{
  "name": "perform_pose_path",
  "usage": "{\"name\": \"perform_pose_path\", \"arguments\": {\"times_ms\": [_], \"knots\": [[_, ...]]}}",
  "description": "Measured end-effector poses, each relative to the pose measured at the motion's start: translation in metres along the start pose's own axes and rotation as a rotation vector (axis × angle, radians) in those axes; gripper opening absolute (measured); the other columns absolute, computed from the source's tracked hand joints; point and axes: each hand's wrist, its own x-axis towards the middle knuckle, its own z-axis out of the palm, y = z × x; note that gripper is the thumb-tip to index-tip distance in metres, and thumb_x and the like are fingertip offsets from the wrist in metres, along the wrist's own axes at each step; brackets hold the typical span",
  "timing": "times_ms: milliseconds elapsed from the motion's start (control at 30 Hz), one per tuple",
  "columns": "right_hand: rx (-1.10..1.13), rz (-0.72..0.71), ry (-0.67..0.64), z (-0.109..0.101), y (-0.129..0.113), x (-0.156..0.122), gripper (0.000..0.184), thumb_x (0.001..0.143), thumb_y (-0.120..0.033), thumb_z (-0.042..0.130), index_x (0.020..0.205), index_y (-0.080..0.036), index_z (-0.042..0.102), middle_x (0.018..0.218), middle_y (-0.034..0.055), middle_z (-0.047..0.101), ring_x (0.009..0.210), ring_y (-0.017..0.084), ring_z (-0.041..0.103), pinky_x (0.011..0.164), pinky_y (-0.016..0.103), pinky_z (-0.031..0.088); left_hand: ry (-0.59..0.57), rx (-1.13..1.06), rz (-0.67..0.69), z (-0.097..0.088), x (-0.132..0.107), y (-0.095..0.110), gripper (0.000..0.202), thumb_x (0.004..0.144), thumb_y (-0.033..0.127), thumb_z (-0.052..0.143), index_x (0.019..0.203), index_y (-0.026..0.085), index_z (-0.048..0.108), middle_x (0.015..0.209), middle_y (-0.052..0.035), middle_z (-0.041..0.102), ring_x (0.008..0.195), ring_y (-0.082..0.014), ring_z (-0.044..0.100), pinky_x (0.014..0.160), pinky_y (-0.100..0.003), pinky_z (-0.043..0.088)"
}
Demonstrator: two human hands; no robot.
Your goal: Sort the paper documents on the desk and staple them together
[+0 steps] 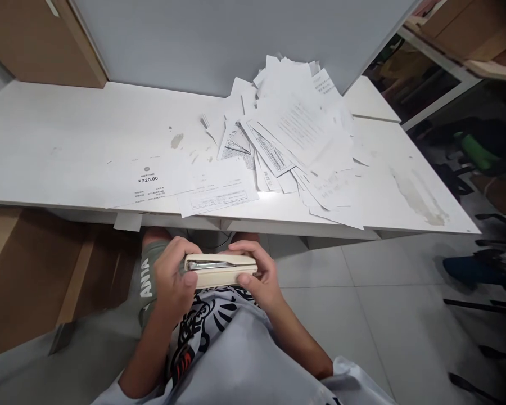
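Both my hands hold a cream-coloured stapler [219, 269] level in front of my chest, below the desk's front edge. My left hand [174, 271] wraps its left end, and my right hand [255, 277] grips its right end with the thumb on its front face. A chrome strip shows along its top. A loose pile of white papers [297, 126] lies on the white desk [46, 146], beyond reach of neither hand's fingertips by contact: neither hand touches it. A printed receipt showing ¥220.00 [147, 180] lies at the pile's left, overhanging the desk edge.
A grey partition [202, 39] rises behind the desk. A large cardboard box [34, 275] stands below the desk at left. Grey floor tiles [354, 292] spread to the right, with dark chair legs [480, 304] at the far right.
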Motion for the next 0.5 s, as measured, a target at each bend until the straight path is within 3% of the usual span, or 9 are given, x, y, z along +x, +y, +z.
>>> {"name": "perform_pose_path", "arguments": {"times_ms": [133,233,367,500], "knots": [[-0.149,-0.05,-0.075,-0.005,0.0,0.004,0.034,0.087,-0.051,0.062,0.104,-0.022,0.067,0.083,0.0032,0.068,0.073,0.017,0.062,0.065,0.028,0.049,-0.019,-0.02,-0.255,0.005,-0.007,-0.003,0.056,0.092,0.063,0.032,0.062,0.02,0.051,0.057,0.0,0.047,0.053,-0.0141,0.042,0.049,-0.029,0.03],[-0.106,0.11,-0.14,-0.007,0.001,0.006,0.043,0.088,-0.057,0.058,0.108,-0.021,0.066,0.07,-0.0007,0.059,0.06,0.014,0.055,0.058,0.027,0.044,-0.008,-0.005,-0.381,0.007,-0.009,-0.005,0.051,0.092,0.056,0.036,0.06,0.019,0.05,0.053,0.0013,0.044,0.051,-0.0129,0.039,0.048,-0.027,0.028],[0.016,0.375,-0.26,-0.003,0.006,0.004,0.047,0.086,-0.058,0.059,0.113,-0.019,0.063,0.059,-0.0058,0.048,0.049,0.01,0.043,0.049,0.022,0.036,-0.003,0.031,-0.464,0.005,-0.005,-0.008,0.049,0.091,0.055,0.042,0.058,0.019,0.05,0.053,0.002,0.042,0.052,-0.0126,0.038,0.049,-0.027,0.028],[0.026,0.364,-0.207,0.004,0.013,-0.001,0.05,0.085,-0.059,0.06,0.111,-0.017,0.063,0.062,-0.0052,0.049,0.051,0.008,0.039,0.049,0.021,0.033,-0.059,-0.03,-0.467,0.001,-0.001,-0.013,0.051,0.092,0.058,0.041,0.059,0.02,0.051,0.053,0.0018,0.042,0.053,-0.0132,0.037,0.049,-0.027,0.028]]}}
